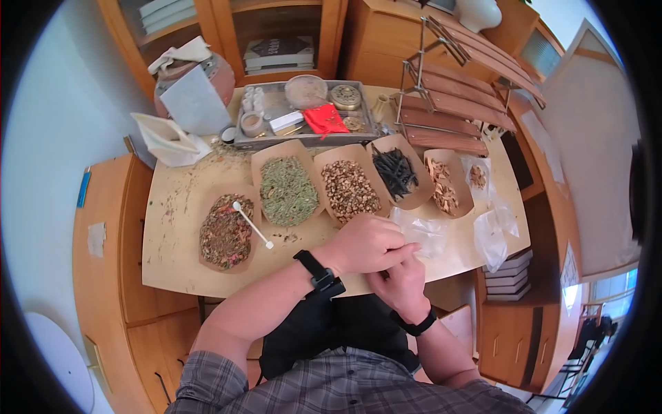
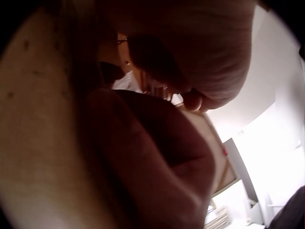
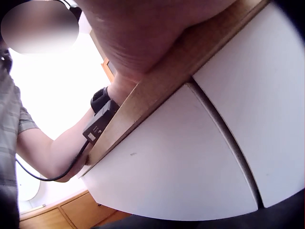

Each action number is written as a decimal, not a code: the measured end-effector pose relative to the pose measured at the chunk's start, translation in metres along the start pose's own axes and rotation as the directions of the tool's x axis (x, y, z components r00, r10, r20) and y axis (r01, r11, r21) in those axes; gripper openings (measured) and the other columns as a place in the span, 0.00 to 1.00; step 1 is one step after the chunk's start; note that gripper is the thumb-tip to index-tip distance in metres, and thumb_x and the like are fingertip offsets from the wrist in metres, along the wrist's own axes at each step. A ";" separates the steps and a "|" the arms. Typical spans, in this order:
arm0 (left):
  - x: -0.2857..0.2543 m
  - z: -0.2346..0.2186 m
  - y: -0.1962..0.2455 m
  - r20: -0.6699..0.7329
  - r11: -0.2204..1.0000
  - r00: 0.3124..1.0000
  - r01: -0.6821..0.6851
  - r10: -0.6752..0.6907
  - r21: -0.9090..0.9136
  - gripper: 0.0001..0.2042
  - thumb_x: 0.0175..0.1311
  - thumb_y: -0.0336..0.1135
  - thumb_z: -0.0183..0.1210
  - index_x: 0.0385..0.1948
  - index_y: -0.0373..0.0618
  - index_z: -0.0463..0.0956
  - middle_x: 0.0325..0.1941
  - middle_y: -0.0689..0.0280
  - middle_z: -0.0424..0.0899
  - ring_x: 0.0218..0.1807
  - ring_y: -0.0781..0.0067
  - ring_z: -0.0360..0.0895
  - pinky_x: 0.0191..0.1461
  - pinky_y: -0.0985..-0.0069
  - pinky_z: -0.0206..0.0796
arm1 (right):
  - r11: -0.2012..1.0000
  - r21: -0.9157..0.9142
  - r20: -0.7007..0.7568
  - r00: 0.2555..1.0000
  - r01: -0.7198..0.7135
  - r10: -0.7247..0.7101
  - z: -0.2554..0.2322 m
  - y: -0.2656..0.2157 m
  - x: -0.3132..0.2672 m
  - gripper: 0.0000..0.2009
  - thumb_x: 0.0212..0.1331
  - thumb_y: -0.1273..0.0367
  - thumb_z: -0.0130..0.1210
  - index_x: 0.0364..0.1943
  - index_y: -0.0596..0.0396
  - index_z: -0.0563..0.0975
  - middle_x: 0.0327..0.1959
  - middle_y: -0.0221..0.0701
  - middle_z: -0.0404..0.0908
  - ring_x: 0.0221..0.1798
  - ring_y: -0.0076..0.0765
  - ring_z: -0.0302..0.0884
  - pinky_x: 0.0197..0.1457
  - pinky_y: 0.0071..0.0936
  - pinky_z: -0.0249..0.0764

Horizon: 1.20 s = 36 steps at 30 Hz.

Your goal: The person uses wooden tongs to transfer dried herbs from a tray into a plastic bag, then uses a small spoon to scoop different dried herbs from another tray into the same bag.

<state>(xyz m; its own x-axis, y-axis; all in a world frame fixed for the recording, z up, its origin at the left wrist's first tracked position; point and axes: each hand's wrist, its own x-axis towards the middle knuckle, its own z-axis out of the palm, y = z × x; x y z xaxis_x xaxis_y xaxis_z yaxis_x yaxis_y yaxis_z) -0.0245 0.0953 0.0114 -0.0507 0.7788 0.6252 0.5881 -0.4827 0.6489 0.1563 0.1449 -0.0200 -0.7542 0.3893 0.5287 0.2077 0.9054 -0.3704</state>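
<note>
Both hands meet at the table's front edge in the head view. The left hand lies over the right hand, with their fingers close together. Whatever is between the fingers is hidden, so I cannot tell what they hold. In the left wrist view the left hand has bent fingers, and the right hand looms above it. Just beyond the hands are a cardboard tray of brown chopped pieces and a crumpled clear plastic bag. The right wrist view mostly shows the table edge and the left forearm.
More trays hold green dried herb, black sticks, wood chips and a mixed herb blend; a small white spoon lies across the blend. Behind stand a grey tray of utensils and a slatted wooden rack.
</note>
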 end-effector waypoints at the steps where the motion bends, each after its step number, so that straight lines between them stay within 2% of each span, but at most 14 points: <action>1: 0.000 -0.001 -0.001 0.017 0.998 0.999 -0.049 0.048 0.047 0.22 0.76 0.42 0.68 0.17 0.46 0.77 0.20 0.61 0.75 0.25 0.54 0.78 0.31 0.59 0.70 | 1.000 0.000 0.008 1.000 0.019 -0.019 0.001 0.001 0.000 0.15 0.54 0.68 0.78 0.44 0.55 0.86 0.37 0.39 0.84 0.34 0.52 0.86 0.35 0.44 0.82; 6: 0.001 -0.004 0.002 -0.003 0.985 0.993 -0.115 0.117 0.127 0.21 0.76 0.43 0.66 0.18 0.48 0.80 0.22 0.64 0.81 0.28 0.55 0.83 0.34 0.60 0.75 | 0.997 0.026 0.016 0.997 -0.073 0.072 -0.002 -0.006 0.000 0.13 0.54 0.71 0.77 0.42 0.57 0.88 0.34 0.40 0.88 0.33 0.55 0.88 0.38 0.45 0.82; 12: 0.002 -0.004 -0.002 0.060 0.939 0.975 -0.224 0.216 0.261 0.19 0.76 0.42 0.65 0.19 0.50 0.80 0.23 0.67 0.81 0.31 0.59 0.84 0.36 0.61 0.77 | 1.000 0.002 -0.014 1.000 -0.020 0.020 0.000 -0.004 0.002 0.10 0.55 0.73 0.77 0.39 0.57 0.88 0.29 0.39 0.88 0.30 0.54 0.87 0.36 0.44 0.81; 15: 0.004 -0.007 -0.006 0.099 0.865 0.929 -0.368 0.356 0.343 0.19 0.76 0.41 0.65 0.19 0.51 0.80 0.23 0.67 0.80 0.32 0.61 0.85 0.36 0.61 0.77 | 1.000 -0.005 -0.015 1.000 -0.019 0.019 0.000 -0.004 0.003 0.09 0.55 0.73 0.77 0.38 0.57 0.88 0.29 0.39 0.88 0.30 0.54 0.87 0.36 0.43 0.81; 18: 0.005 -0.017 -0.001 0.110 0.906 0.945 -0.327 0.308 0.269 0.18 0.76 0.41 0.65 0.20 0.49 0.80 0.24 0.66 0.82 0.31 0.59 0.85 0.35 0.61 0.77 | 1.000 -0.019 -0.035 0.999 -0.004 0.003 0.001 -0.004 0.003 0.09 0.55 0.73 0.77 0.39 0.57 0.88 0.29 0.38 0.88 0.30 0.54 0.87 0.35 0.43 0.80; 20: 0.003 -0.022 0.009 0.017 0.981 0.983 -0.182 0.181 0.072 0.20 0.76 0.41 0.64 0.19 0.47 0.80 0.23 0.64 0.83 0.29 0.56 0.84 0.32 0.60 0.75 | 1.000 0.012 -0.042 0.999 -0.001 0.002 0.002 -0.002 0.002 0.09 0.55 0.74 0.76 0.39 0.57 0.88 0.30 0.39 0.88 0.31 0.52 0.86 0.35 0.42 0.80; 21: 0.001 -0.023 0.011 0.019 0.980 0.982 -0.191 0.190 0.062 0.20 0.76 0.41 0.64 0.19 0.47 0.80 0.23 0.64 0.83 0.29 0.56 0.84 0.32 0.60 0.75 | 0.999 0.051 -0.047 0.999 0.005 -0.002 0.001 -0.002 0.001 0.10 0.56 0.75 0.76 0.40 0.58 0.88 0.31 0.39 0.87 0.31 0.51 0.86 0.36 0.41 0.79; 23: -0.003 -0.024 0.015 -0.031 0.990 0.992 -0.128 0.126 -0.053 0.23 0.76 0.38 0.68 0.16 0.44 0.73 0.18 0.61 0.72 0.22 0.55 0.75 0.27 0.59 0.67 | 0.994 0.090 -0.024 0.998 -0.053 0.055 -0.008 -0.003 -0.004 0.12 0.55 0.75 0.76 0.43 0.59 0.87 0.36 0.39 0.86 0.33 0.50 0.85 0.36 0.41 0.80; 25: -0.009 -0.025 0.015 -0.025 0.991 0.997 -0.075 0.073 -0.109 0.24 0.76 0.39 0.69 0.16 0.43 0.73 0.17 0.60 0.70 0.21 0.56 0.73 0.26 0.59 0.64 | 0.985 0.135 0.007 0.995 -0.104 0.104 -0.019 -0.004 -0.002 0.15 0.54 0.75 0.76 0.46 0.59 0.87 0.40 0.39 0.84 0.36 0.49 0.85 0.37 0.41 0.81; 27: -0.017 -0.026 0.012 -0.021 0.987 1.000 -0.011 0.008 -0.160 0.25 0.77 0.41 0.69 0.16 0.42 0.72 0.16 0.60 0.68 0.20 0.56 0.71 0.26 0.59 0.62 | 0.995 -0.009 -0.108 0.990 -0.097 0.095 -0.036 0.001 0.007 0.18 0.54 0.76 0.75 0.50 0.60 0.87 0.43 0.38 0.83 0.44 0.49 0.84 0.46 0.41 0.82; 28: -0.022 -0.026 0.008 0.034 0.971 0.997 0.080 -0.074 -0.223 0.27 0.77 0.43 0.69 0.16 0.42 0.71 0.15 0.60 0.67 0.19 0.59 0.67 0.26 0.61 0.59 | 0.993 -0.086 -0.057 0.995 -0.085 0.080 -0.049 0.007 0.012 0.25 0.54 0.75 0.76 0.59 0.58 0.85 0.53 0.42 0.83 0.58 0.54 0.80 0.62 0.48 0.79; 30: -0.024 -0.027 0.006 0.088 0.943 0.985 0.170 -0.151 -0.285 0.28 0.78 0.45 0.69 0.16 0.41 0.70 0.15 0.60 0.65 0.18 0.62 0.63 0.26 0.62 0.57 | 0.980 -0.183 -0.034 0.997 -0.075 0.070 -0.062 0.003 0.035 0.32 0.53 0.74 0.78 0.67 0.58 0.81 0.64 0.46 0.80 0.70 0.58 0.74 0.73 0.54 0.73; 34: -0.026 -0.033 0.009 0.244 0.856 0.936 0.335 -0.254 -0.393 0.31 0.79 0.50 0.69 0.16 0.41 0.70 0.14 0.67 0.61 0.20 0.76 0.58 0.26 0.68 0.52 | 0.966 -0.256 0.107 0.992 -0.039 0.068 -0.069 0.013 0.043 0.38 0.53 0.72 0.78 0.73 0.57 0.76 0.71 0.47 0.77 0.76 0.61 0.69 0.77 0.57 0.70; 36: -0.029 -0.032 0.009 0.297 0.806 0.910 0.400 -0.290 -0.436 0.31 0.80 0.52 0.69 0.16 0.42 0.70 0.14 0.69 0.60 0.21 0.80 0.57 0.27 0.69 0.51 | 0.956 -0.291 0.174 0.982 -0.019 0.073 -0.067 0.018 0.039 0.30 0.55 0.72 0.76 0.65 0.59 0.81 0.65 0.46 0.82 0.72 0.59 0.74 0.73 0.56 0.73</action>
<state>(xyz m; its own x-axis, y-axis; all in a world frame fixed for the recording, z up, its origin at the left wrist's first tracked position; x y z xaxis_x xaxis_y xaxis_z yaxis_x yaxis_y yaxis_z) -0.0439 0.0556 0.0130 0.0234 0.9676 0.2515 0.1023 -0.2526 0.9622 0.1722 0.1879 0.0452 -0.8341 0.4187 0.3591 0.3946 0.9078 -0.1418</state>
